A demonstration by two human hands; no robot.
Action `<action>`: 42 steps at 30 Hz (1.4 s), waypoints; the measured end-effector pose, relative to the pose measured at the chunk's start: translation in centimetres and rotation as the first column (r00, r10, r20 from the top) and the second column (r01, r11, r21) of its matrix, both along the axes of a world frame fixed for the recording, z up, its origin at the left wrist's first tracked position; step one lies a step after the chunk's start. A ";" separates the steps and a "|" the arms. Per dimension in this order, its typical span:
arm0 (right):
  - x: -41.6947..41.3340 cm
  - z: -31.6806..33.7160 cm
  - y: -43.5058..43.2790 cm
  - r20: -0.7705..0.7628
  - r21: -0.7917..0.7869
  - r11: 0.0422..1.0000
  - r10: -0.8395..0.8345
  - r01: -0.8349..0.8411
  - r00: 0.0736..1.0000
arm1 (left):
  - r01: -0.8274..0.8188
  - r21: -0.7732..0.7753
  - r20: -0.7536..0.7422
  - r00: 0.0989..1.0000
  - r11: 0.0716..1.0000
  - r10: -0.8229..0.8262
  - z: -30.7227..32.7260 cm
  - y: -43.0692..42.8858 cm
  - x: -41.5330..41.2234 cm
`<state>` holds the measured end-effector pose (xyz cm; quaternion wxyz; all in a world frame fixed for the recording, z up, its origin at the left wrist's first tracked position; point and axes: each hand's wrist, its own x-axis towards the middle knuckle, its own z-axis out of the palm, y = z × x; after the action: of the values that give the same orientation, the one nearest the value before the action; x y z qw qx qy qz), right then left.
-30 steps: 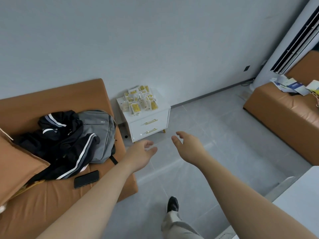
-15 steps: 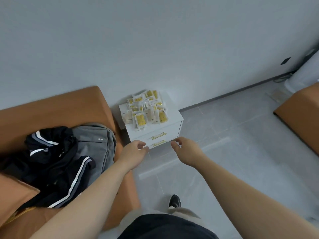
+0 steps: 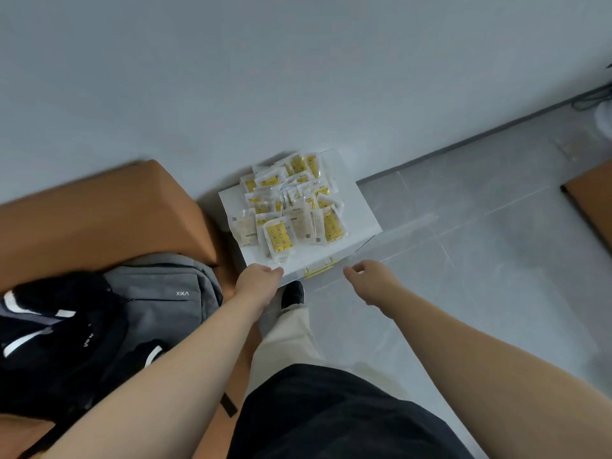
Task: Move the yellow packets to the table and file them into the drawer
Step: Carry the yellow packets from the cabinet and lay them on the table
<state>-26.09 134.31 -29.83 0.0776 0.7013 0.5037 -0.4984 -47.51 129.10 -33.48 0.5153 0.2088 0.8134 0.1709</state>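
Note:
Several yellow-and-clear packets (image 3: 288,207) lie in a loose heap on top of a small white bedside table (image 3: 359,210) against the wall. The table's drawer front with gold handles (image 3: 319,269) shows at its near edge. My left hand (image 3: 257,282) reaches to the table's near left edge, fingers relaxed, holding nothing. My right hand (image 3: 371,279) hovers in front of the drawer's right end, fingers loosely curled and empty. Neither hand touches the packets.
An orange sofa (image 3: 99,220) stands left of the table, with a grey backpack (image 3: 165,293) and a black jacket (image 3: 56,329) on it. Another orange seat (image 3: 592,200) is at the right edge. Grey tiled floor (image 3: 463,260) lies to the right; my foot (image 3: 293,293) stands before the drawer.
I have stepped closer to the white table; it and the packets now look larger and nearer. Both hands have moved forward to its near edge.

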 end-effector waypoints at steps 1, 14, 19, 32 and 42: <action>-0.7 -0.9 1.0 0.017 -0.039 0.999 -0.026 0.026 1.000 | -0.010 -0.044 0.011 1.000 0.999 0.010 -0.8 1.5 -0.8; -8.4 -14.1 11.2 0.094 -0.164 0.944 -0.273 0.285 0.957 | -0.172 -0.327 0.016 0.982 0.929 0.188 -14.9 11.8 -4.8; -10.7 -20.1 13.5 0.170 -0.099 0.934 -0.324 0.343 0.931 | -0.219 -0.357 -0.138 0.974 0.908 0.181 -20.2 13.6 -4.6; -12.1 -26.8 14.9 0.091 -0.020 0.937 -0.347 0.350 0.933 | -0.232 -0.301 -0.294 0.945 0.925 0.141 -25.3 13.9 -3.5; -11.6 -26.4 14.9 -0.056 0.000 0.963 -0.270 0.271 0.961 | -0.321 -0.133 -0.195 0.936 0.938 0.293 -24.4 13.1 -3.1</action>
<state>-37.69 149.19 -56.19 -0.0079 0.7497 0.4070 -0.5217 -50.56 142.22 -57.92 0.4252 0.0501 0.8888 0.1638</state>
